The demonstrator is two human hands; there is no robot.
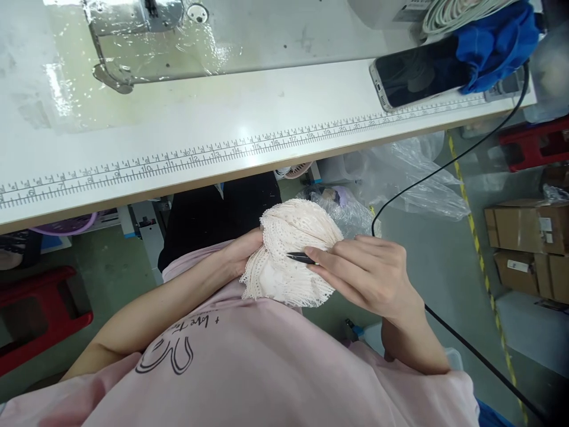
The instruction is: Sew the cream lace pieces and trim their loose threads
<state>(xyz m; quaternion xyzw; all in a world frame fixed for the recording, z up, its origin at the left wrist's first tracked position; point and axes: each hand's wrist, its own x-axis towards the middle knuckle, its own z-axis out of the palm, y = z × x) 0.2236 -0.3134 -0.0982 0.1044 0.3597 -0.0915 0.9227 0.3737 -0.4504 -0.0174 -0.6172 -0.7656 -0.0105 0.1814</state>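
A cream lace fabric piece [293,284], gathered into a rounded bundle with scalloped edges, is held up in front of my body. My left hand [246,244] grips it from the left side, most of its fingers hidden behind the lace. Between the thumb and fingers of my right hand [371,270] is a small pair of black thread snips [301,257]. Their pointed tip aims left and lies against or just over the middle of the lace; whether the blades touch the cloth I cannot tell.
Beyond my hands runs a white sewing table [267,112] with a printed ruler along its edge. A phone [420,74] and blue cloth [498,44] lie at its right end. A black cable [444,169] hangs at right, near cardboard boxes [515,228]. Red stools [44,308] stand on both sides.
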